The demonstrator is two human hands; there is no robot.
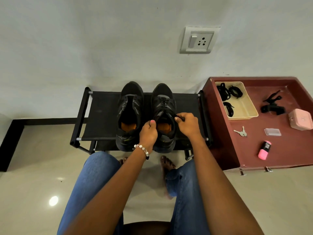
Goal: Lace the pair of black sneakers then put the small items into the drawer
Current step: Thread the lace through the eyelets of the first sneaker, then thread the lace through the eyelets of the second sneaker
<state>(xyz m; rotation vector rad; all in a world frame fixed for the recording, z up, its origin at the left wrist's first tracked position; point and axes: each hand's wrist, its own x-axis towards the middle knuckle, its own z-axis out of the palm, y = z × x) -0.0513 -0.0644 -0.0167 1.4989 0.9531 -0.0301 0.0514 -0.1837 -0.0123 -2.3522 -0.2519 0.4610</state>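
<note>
Two black sneakers with orange insoles stand side by side on a low black rack (101,116). The left sneaker (130,106) has no lace in its eyelets. A black lace runs through the right sneaker (163,102). My right hand (188,123) pinches a lace end at that shoe's right collar. My left hand (149,132) is curled at the shoe's left collar, pinching the other lace end. On the maroon drawer unit (254,150) lie keys (240,132), a clear small case (272,131), a pink and black tube (264,150), a pink box (300,121) and a black clip (272,106).
A beige tray (245,112) with coiled black laces sits at the back of the drawer unit's top. A wall socket (198,40) is above the rack. My knees in blue jeans and my bare feet are just in front of the rack, on a glossy tiled floor.
</note>
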